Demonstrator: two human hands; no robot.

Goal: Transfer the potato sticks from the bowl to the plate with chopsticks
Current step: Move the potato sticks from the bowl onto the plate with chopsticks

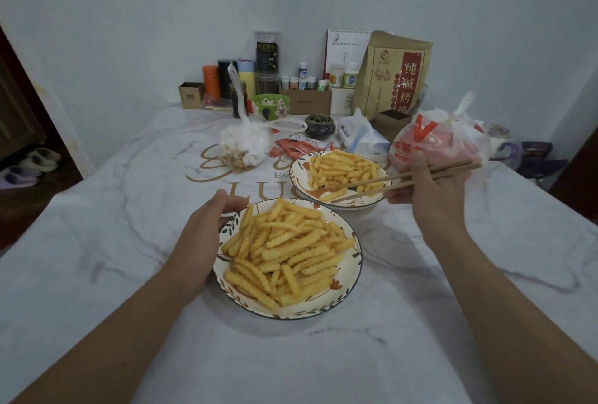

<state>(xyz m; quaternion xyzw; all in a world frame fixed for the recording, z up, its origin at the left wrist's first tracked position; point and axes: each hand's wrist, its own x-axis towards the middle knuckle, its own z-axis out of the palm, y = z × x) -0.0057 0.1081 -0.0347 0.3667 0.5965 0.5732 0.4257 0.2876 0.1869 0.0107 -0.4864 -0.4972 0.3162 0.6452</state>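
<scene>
The bench (97, 242) carries two patterned dishes, near each other but apart. The near dish (326, 301), taken here as the plate, is heaped with potato sticks (284, 255). The far dish (299, 174), taken as the bowl, holds a smaller pile, and its depth is hard to judge from this angle.

The left hand (207, 225) rests against the near dish's left rim, fingers curved along it, gripping nothing else. The right hand (430, 183) is clamped on the chopsticks (382, 185), whose tips reach the front of the far pile.

Procedure: close the tips across the middle of one stick, lift level, and carry it low to the near dish. The sticks look crisp, so excess pressure may snap them.

Count: one bench, two dishes, two hands, one pair of chopsticks, sticks too many to count.
</scene>
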